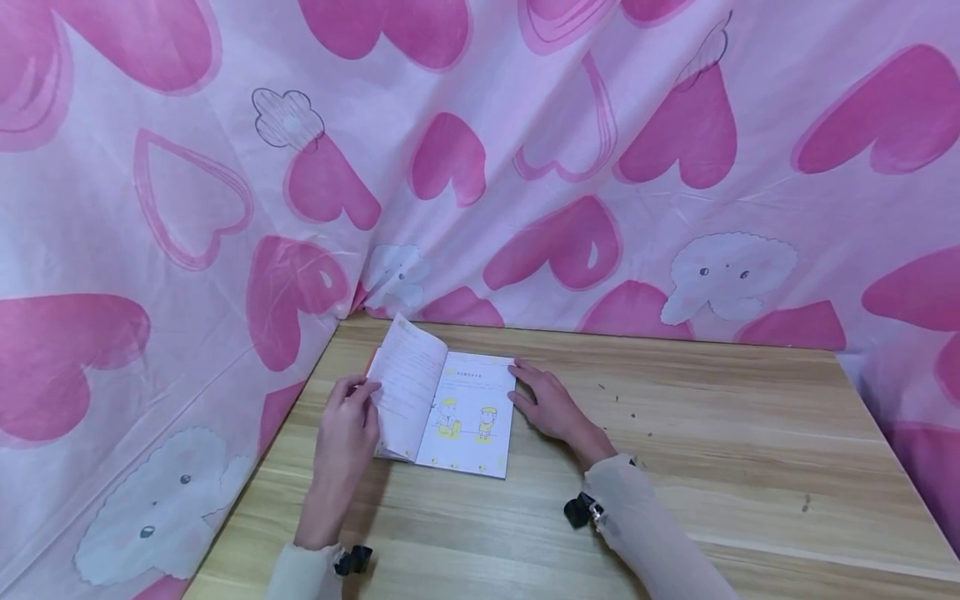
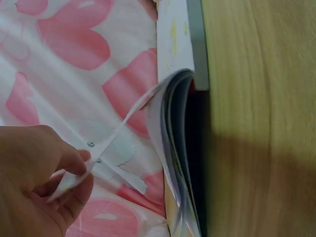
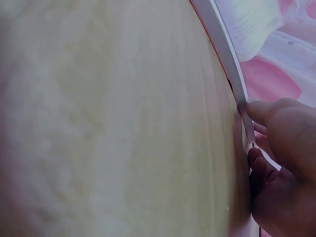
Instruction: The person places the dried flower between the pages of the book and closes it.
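An open book [image 1: 468, 417] lies on the table, its right page printed with yellow-and-white cartoon figures. A text page [image 1: 408, 379] on its left side stands raised and curved. My left hand [image 1: 348, 425] is at that side's outer edge; in the left wrist view, thumb and fingers pinch the page [image 2: 118, 131]. My right hand [image 1: 551, 404] holds the book at its upper right corner. In the right wrist view, the thumb [image 3: 261, 112] presses the edge of the page block [image 3: 229, 59], and curled fingers [image 3: 256, 163] sit at the corner.
The wooden table [image 1: 712, 442] carries a few small dark specks right of the book. A pink heart-patterned cloth [image 1: 480, 242] hangs behind the table and along its left side. Each sleeve has a black device [image 1: 577, 510] at the wrist.
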`<state>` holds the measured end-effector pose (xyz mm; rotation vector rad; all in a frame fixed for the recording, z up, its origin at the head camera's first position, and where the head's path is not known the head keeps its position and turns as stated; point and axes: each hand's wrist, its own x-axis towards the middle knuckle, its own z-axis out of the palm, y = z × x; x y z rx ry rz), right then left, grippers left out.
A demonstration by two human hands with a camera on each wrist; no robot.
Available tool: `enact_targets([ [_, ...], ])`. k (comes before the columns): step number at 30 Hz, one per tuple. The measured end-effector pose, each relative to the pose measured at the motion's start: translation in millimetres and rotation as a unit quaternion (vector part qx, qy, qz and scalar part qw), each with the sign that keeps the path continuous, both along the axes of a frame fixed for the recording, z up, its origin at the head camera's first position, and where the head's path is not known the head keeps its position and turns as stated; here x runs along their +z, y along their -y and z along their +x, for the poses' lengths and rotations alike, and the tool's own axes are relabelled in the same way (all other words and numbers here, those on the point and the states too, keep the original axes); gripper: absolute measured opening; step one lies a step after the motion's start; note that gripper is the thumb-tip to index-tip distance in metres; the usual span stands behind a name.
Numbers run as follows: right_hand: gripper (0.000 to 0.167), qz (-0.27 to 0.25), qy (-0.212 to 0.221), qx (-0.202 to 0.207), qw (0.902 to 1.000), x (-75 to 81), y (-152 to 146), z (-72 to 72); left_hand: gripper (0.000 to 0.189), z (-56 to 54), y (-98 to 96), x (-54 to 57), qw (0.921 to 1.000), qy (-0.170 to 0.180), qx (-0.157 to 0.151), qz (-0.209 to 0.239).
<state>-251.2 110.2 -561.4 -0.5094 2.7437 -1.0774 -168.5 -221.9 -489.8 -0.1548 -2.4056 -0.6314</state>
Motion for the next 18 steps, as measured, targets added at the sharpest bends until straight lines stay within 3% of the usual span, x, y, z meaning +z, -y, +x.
enact_targets([
  [5, 0.061, -0.001, -0.005, -0.001, 1.0000, -0.5, 0, 0.3, 0.020, -2.9, 2.4, -7.1, 0.9992, 0.034, 0.021, 0.001],
  [8, 0.061, -0.002, -0.005, -0.003, 1.0000, -0.3, 0, 0.7, 0.028, -2.5, 4.5, -11.5, 0.9954, 0.088, 0.037, 0.009],
  [13, 0.061, -0.005, -0.002, -0.004, 1.0000, 0.6, 1, 1.2, 0.048, -2.9, 9.2, -22.1, 0.9784, 0.198, 0.060, -0.007],
  [18, 0.061, -0.005, -0.001, -0.003, 1.0000, 1.9, 0, 1.4, 0.052, -5.7, 12.0, -33.5, 0.9673, 0.243, 0.061, -0.038],
])
